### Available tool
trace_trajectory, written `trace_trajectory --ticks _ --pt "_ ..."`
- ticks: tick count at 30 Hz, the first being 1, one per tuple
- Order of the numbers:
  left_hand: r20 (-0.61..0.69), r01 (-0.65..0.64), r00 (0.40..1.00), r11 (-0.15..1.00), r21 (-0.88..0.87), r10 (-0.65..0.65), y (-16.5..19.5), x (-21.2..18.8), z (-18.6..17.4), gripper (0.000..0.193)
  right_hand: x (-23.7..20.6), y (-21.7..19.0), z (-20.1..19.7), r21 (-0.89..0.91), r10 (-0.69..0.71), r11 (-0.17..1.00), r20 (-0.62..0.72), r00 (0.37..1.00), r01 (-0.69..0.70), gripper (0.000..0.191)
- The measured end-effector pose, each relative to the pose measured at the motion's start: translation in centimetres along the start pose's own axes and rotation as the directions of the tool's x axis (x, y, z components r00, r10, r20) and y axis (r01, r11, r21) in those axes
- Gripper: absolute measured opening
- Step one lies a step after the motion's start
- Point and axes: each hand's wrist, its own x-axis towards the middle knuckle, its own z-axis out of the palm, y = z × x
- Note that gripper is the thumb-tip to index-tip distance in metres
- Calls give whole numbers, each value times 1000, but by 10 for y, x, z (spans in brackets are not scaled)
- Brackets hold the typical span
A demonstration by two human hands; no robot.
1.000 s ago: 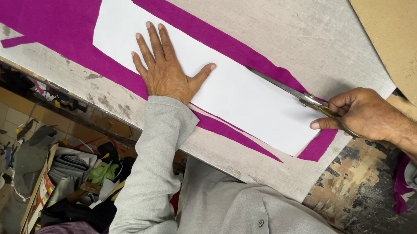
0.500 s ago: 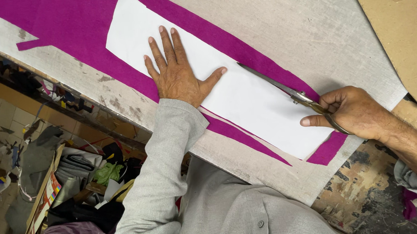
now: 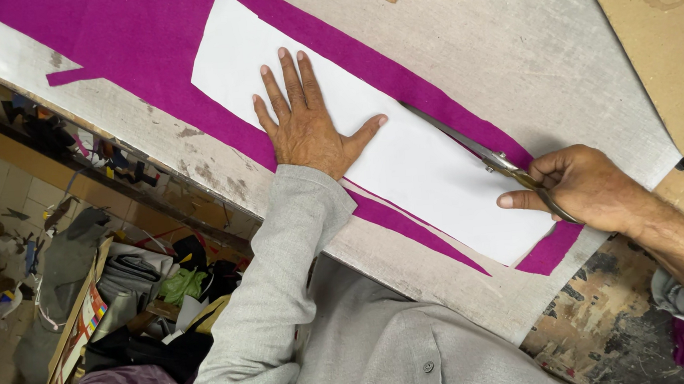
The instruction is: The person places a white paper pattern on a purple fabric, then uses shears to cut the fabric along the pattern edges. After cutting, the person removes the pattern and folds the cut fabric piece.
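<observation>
A long strip of magenta cloth (image 3: 131, 46) lies across the worn grey table (image 3: 525, 51). A white paper pattern (image 3: 412, 163) rests on top of it. My left hand (image 3: 305, 122) presses flat on the pattern, fingers spread. My right hand (image 3: 586, 187) grips a pair of metal scissors (image 3: 475, 149) whose blades run along the far edge of the pattern, in the cloth. A thin cut sliver of magenta (image 3: 408, 223) lies beside the pattern's near edge.
Brown cardboard sheets (image 3: 660, 41) lie at the table's right end. A small magenta scrap (image 3: 69, 75) sits on the left. Below the table edge, a box and heaps of cloth scraps (image 3: 150, 310) crowd the tiled floor.
The view has shifted so hands and cloth sit further right and lower in the picture. The scissors stay on the pattern's far edge; my left hand keeps pressing the paper.
</observation>
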Motion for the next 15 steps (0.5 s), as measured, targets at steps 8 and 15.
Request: trace_trajectory --ticks 8,15 --pt "2 -2 1000 1000 -16 2 -7 1 0 139 1 -25 8 -18 -46 999 -19 999 45 53" --pt "35 -4 999 1000 -26 4 -9 2 -7 139 4 -25 8 -127 35 991 -17 999 -37 48"
